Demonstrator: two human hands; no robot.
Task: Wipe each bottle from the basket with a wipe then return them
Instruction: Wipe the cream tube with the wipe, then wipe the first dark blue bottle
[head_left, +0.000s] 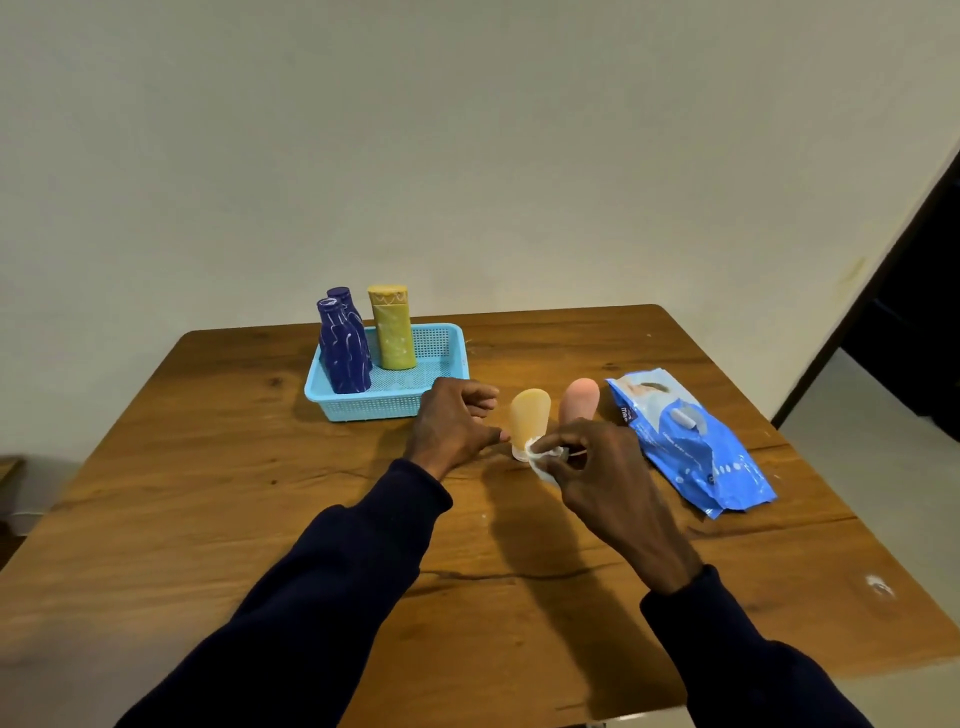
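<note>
There are 5 bottles in all: 2 dark blue plastic bottles with white streaks, 1 tall mustard-yellow plastic bottle, 1 small rounded orange squeeze bottle and 1 small rounded pink squeeze bottle. There is 1 light blue plastic mesh basket, 1 blue soft pack of wipes, 1 crumpled white wipe and 1 wooden table. There are 2 hands, the left hand and the right hand.

Three bottles stood in basket; two tubes just right of basket, wipes pack farther right.
</note>
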